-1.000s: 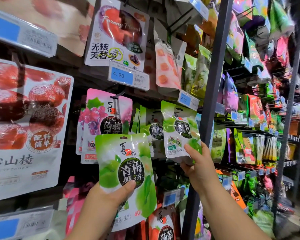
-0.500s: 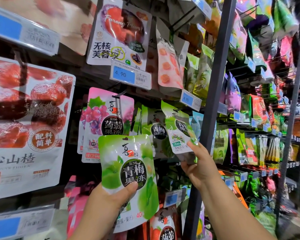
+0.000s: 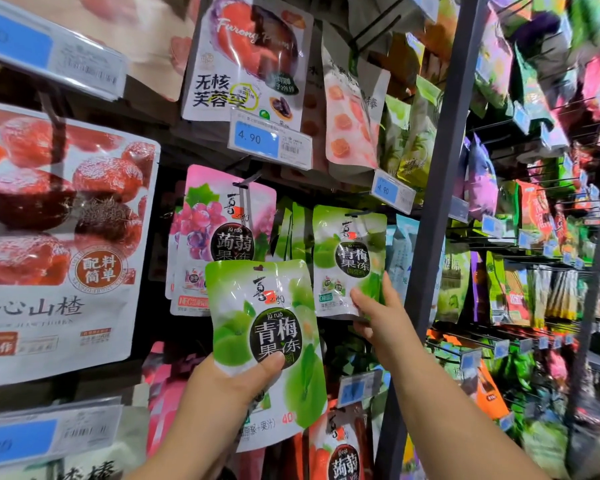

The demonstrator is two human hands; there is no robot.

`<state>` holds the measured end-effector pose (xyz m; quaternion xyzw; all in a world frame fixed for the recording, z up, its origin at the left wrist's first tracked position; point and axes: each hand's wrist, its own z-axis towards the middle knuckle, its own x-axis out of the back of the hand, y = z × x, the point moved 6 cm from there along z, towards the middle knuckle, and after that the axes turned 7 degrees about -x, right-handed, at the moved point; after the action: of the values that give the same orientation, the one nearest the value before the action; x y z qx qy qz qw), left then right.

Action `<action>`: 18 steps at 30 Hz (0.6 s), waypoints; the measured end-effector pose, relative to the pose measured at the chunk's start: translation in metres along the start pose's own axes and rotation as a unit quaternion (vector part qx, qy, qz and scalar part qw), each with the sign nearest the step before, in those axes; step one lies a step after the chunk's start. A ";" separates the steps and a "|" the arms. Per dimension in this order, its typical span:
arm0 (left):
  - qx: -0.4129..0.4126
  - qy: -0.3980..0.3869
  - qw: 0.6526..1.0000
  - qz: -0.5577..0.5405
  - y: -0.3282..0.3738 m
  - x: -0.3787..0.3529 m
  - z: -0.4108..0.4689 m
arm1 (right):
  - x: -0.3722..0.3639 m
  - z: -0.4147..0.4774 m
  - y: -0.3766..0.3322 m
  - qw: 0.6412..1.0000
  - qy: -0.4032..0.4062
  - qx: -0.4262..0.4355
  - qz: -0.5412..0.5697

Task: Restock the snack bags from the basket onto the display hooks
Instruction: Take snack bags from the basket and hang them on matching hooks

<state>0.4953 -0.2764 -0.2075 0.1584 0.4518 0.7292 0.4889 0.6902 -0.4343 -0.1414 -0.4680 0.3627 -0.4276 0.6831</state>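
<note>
My left grip [image 3: 229,382] is raised in front of the rack, forearm coming up from below, and it clasps one green bag [image 3: 267,341] by its lower half: thumb laid across the front under the dark round label, fingers hidden behind. That bag stands upright and covers the bottom corner of the grape bags [image 3: 222,233] hanging just above and behind this grip. My right grip [image 3: 378,313] reaches higher, up and to the right of the left one, wrist bent back, and pinches the bottom right corner of a second green bag [image 3: 347,258], thumb on the front and fingers behind. That bag's top edge is up at a hook [image 3: 355,213]; I cannot tell whether it is threaded on. Between my two grips and further back, more green bags [image 3: 291,230] hang edge-on; I make out at least two. Just right of my right grip runs the dark post [image 3: 437,188], close beside the wrist. Above both grips hang a plum bag [image 3: 246,57] and a peach bag [image 3: 350,123], each with a blue 4.90 tag [image 3: 269,140] under it, two tags in all. Far left of my left grip is a large hawthorn bag [image 3: 59,237]; below the grips sits a red bag [image 3: 340,452]. So: two green bags in my grips, one each.
</note>
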 end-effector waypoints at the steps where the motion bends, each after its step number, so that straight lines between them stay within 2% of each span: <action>1: 0.000 -0.001 1.000 -0.003 0.001 -0.001 0.000 | 0.001 0.001 0.002 1.000 0.005 0.002 -0.010; 4: 0.008 -0.004 1.000 -0.026 -0.001 -0.005 0.001 | 0.007 -0.001 0.005 0.994 0.044 0.003 -0.100; 7: 0.014 -0.008 0.998 -0.057 -0.006 -0.009 0.005 | 0.014 -0.014 0.002 0.959 0.126 0.018 -0.255; 10: 0.021 -0.026 0.995 -0.089 -0.004 -0.022 0.011 | 0.012 -0.044 -0.008 0.933 0.182 0.120 -0.285; 11: 0.021 -0.033 0.994 -0.102 -0.004 -0.027 0.013 | 0.010 -0.054 -0.010 0.937 0.175 0.150 -0.263; 13: 0.011 -0.041 0.993 -0.106 -0.001 -0.038 0.018 | 0.003 -0.066 -0.007 0.963 0.116 0.155 -0.189; 16: 0.001 -0.062 0.991 -0.118 0.005 -0.057 0.024 | -0.006 -0.071 0.010 0.991 -0.005 0.075 -0.111; 18: 0.005 -0.068 0.991 -0.118 0.006 -0.067 0.031 | -0.006 -0.072 0.019 0.997 -0.050 0.034 -0.051</action>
<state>0.5444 -0.3192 -0.1715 0.1561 0.4367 0.6515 0.6004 0.6281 -0.4488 -0.1801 -0.4828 0.2890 -0.4500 0.6934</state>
